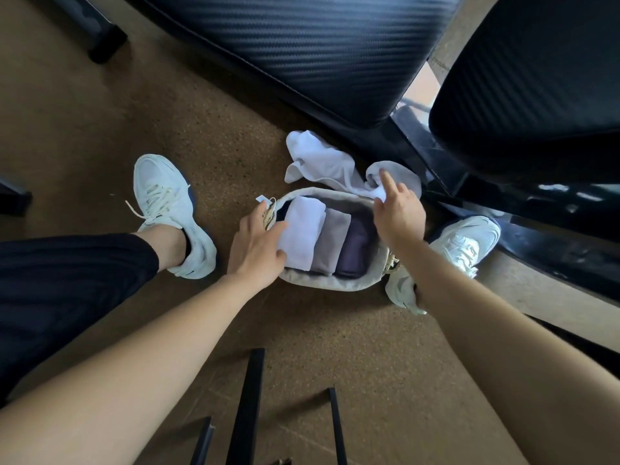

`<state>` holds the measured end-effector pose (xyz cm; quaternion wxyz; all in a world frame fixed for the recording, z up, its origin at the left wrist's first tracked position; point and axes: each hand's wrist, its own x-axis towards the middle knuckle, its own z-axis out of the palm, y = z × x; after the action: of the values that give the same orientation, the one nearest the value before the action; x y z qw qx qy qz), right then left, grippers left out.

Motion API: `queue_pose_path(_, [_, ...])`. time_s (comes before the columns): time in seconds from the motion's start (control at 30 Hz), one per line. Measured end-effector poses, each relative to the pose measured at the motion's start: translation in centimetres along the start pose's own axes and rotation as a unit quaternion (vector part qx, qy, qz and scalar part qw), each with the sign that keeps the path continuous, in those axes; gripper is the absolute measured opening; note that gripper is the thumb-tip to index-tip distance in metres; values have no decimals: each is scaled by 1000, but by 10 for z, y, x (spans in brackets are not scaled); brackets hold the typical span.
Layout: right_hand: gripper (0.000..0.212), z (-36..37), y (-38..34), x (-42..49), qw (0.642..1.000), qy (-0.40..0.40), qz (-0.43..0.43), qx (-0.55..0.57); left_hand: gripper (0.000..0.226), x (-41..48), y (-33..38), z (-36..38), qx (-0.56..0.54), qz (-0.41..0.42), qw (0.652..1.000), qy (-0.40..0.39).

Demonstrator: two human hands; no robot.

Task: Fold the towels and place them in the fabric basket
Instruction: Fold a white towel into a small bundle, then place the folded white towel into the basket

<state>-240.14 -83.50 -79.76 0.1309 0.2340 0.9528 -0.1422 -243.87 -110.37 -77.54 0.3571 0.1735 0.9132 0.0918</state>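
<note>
A grey fabric basket (pixel 322 284) stands on the brown floor between my feet. Inside it, folded towels stand side by side: a pale lilac one (pixel 303 226), a grey-mauve one (pixel 332 243) and a dark purple one (pixel 357 250). My left hand (pixel 258 250) rests on the basket's left rim, its fingers touching the lilac towel. My right hand (pixel 397 213) hovers over the basket's far right rim and pinches a corner of a loose white towel (pixel 322 159) that lies crumpled behind the basket. A grey towel (pixel 402 172) lies beside it.
My white sneakers (pixel 167 209) (pixel 459 246) flank the basket. Black chair seats (pixel 318 52) (pixel 536 88) and a glossy black chair base (pixel 536 213) loom beyond it. Thin black legs (pixel 248 407) stand at the near edge.
</note>
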Motion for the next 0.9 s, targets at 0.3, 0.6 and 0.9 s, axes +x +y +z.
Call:
queue_pose_path(0.3, [10,-26,23,3,992,-67,35,104,62,-6,13,-6,130,76,975,-164])
queue_pose_path(0.6, [15,-138,1,-71,959,-50,49,275,63,-21,23,-25,133,84,969,-192])
queue_pose_path(0.9, [14,-263,-48,-164,922,-31,-43,382,58,-106,62,-124,73,159,985,-2])
